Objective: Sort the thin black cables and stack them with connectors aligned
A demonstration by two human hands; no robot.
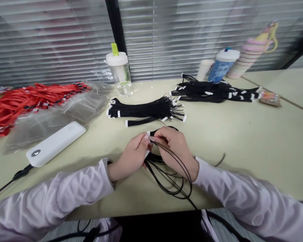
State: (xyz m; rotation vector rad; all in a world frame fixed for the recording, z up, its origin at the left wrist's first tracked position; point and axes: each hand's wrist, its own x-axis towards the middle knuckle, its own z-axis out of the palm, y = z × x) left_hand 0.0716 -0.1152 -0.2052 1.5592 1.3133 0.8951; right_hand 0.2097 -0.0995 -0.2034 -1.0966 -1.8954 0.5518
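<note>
Head view: what is being handled?

— A black cord (170, 181) is being handled, gathered into loops, with a white tag (147, 154) showing between the hands. Its loops hang toward the near table edge.

And the grip of each hand?

— Both are pressed together on the cord. It is pinched by the left hand (130, 158) and the right hand (175, 151), which meet above the near middle of the table (242, 151). Exactly which fingers bear on it is hidden.

What lies closest to them?

— A bundle of black cords (146, 109) with white tags is laid just far of the hands. A second, longer bundle (212, 92) is placed further right and further off. A short dark cord end (221, 159) is seen right of the right hand.

What is placed elsewhere?

— On the left are red lanyards (22, 104), clear plastic bags (86, 104) and a white power bank (55, 143) with a black cable (12, 181). Along the far edge are a clear bottle (120, 74), a paper cup (204, 69), a blue tumbler (223, 65) and a pink collapsible cup (249, 50). A small packet (270, 98) is set at far right.
</note>
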